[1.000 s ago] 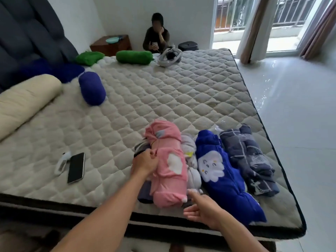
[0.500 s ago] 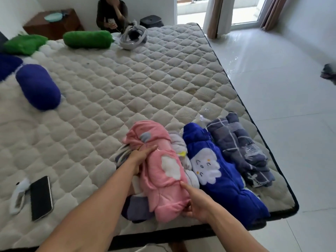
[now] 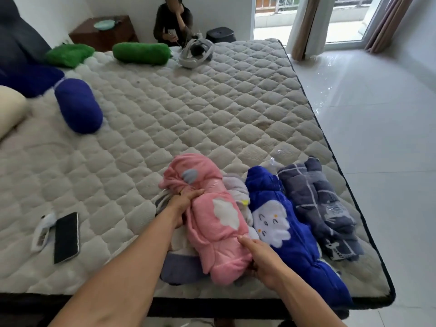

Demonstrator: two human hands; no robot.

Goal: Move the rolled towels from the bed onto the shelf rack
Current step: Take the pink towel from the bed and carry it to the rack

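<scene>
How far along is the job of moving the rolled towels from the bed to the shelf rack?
Done: nothing visibly; no shelf rack is in view. In hand: the left hand and right hand grip the pink fleece rolled towel with a white cloud patch, resting on the quilted cream mattress. Left: the royal-blue cloud-patch roll, the grey checked roll and pale rolls beneath.

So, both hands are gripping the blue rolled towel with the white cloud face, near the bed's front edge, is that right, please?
Not quite: in the head view the left hand and right hand grip the pink rolled towel. The blue rolled towel lies untouched beside it.
</scene>
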